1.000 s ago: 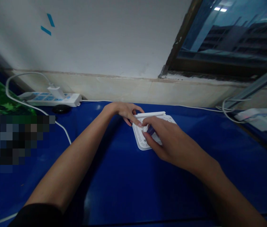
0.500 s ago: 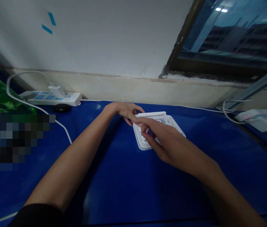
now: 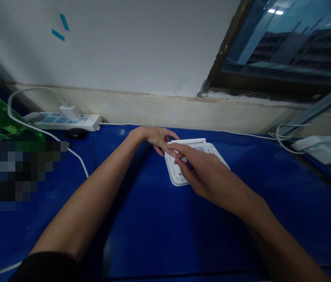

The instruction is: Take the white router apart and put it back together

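The right hand [image 3: 205,174] arches over a white plastic router [image 3: 177,176], whose perforated casing lies flat beneath the palm on a glossy blue table [image 3: 153,235]. The left hand [image 3: 156,139] curls at the router's far corner, close to the right hand's fingers. Whether either hand grips it, I cannot tell. Beyond the hands, a white power strip [image 3: 65,121] sits against the wall [image 3: 124,47].

Router [image 3: 177,174] on desk [image 3: 153,243], power strip [image 3: 65,122] behind to its left

The white router [image 3: 176,175] has rows of small dark dots, and the desk [image 3: 153,235] is shiny deep blue; at far left, the power strip [image 3: 65,122] is white with blue parts.
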Demonstrator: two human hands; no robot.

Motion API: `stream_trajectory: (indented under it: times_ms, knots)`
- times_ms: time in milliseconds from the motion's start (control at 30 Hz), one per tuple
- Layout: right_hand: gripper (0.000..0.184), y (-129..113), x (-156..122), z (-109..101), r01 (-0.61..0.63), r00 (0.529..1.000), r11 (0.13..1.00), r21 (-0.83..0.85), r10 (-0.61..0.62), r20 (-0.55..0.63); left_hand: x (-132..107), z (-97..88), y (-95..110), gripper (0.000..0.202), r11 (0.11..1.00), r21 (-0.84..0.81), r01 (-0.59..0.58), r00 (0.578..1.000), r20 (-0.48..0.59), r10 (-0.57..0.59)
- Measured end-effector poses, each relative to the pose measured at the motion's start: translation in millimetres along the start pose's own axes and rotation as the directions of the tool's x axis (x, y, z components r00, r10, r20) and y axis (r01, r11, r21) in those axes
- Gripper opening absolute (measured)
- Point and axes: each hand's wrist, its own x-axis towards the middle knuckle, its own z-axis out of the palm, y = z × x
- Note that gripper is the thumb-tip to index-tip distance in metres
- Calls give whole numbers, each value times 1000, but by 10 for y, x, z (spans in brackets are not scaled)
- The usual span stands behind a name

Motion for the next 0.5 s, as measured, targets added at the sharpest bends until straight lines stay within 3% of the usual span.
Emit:
stream_trajectory:
  times_ms: [167,233,367,433,500]
  knots:
    - [47,1,-26,-74,48,998,993,110,-53,43,11,-4,-10,90,1000,-11,20,1000,2,-20]
    - [42,27,-18,-41,56,998,993,101,-57,2,6,7,-12,88,999,-24,21,1000,3,-21]
    - [27,108,20,88,44,981,999,-21,-47,-188,-4,30,-7,87,997,-77,1,1000,-7,-1]
    - [28,127,33,126,44,978,998,-53,-54,-204,-7,35,0,87,998,-66,-4,1000,-8,3]
    - [34,118,35,126,46,988,998,-39,-51,-147,-13,38,10,87,999,-44,-1,1000,-1,1]
